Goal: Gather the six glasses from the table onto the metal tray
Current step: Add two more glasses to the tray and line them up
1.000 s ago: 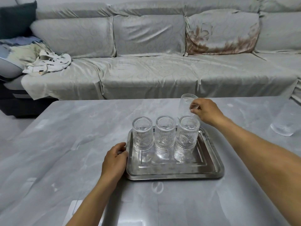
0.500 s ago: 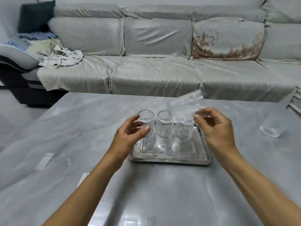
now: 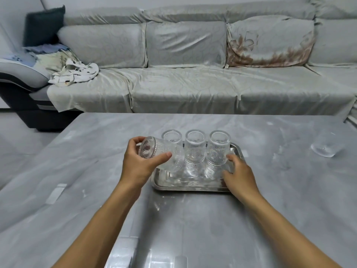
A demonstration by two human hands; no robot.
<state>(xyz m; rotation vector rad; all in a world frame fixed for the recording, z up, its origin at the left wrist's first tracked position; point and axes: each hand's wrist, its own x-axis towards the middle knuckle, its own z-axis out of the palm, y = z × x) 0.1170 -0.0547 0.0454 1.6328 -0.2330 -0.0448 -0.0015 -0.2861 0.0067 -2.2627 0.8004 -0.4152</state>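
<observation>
1. Nearest us, two bare forearms reach up across the grey tabletop [image 3: 77,171] toward the metal tray [image 3: 193,185].
2. Left hand [image 3: 138,165] is the busy one: its fingers [image 3: 164,156] are wrapped round a ribbed glass [image 3: 161,153], thumb across the near side, the rest curled behind. That glass lies tipped on its side in the air, one end facing left, hovering over the tray's left front corner.
3. Wrist is bent and rolled inward; to do this well I'd say it needs rolling back so the glass comes upright before going down.
4. Best landing spot looks like the bare tray floor in front of the back row; lower it straight, gently, clear of the left glass [image 3: 172,137] just behind it, since glass on glass could chip or topple.
5. Right hand [image 3: 238,174] rests at the tray's right front corner, fingers loosely spread and holding nothing, seemingly steadying the tray. Good: keep it there.
6. Behind, three glasses stand upright in a row on the tray: left, middle glass [image 3: 194,151], right glass [image 3: 219,149].
7. Far right, one lone glass [image 3: 326,148] sits on the tabletop, well apart from the tray, not yet gathered. A sixth isn't in view.
</observation>
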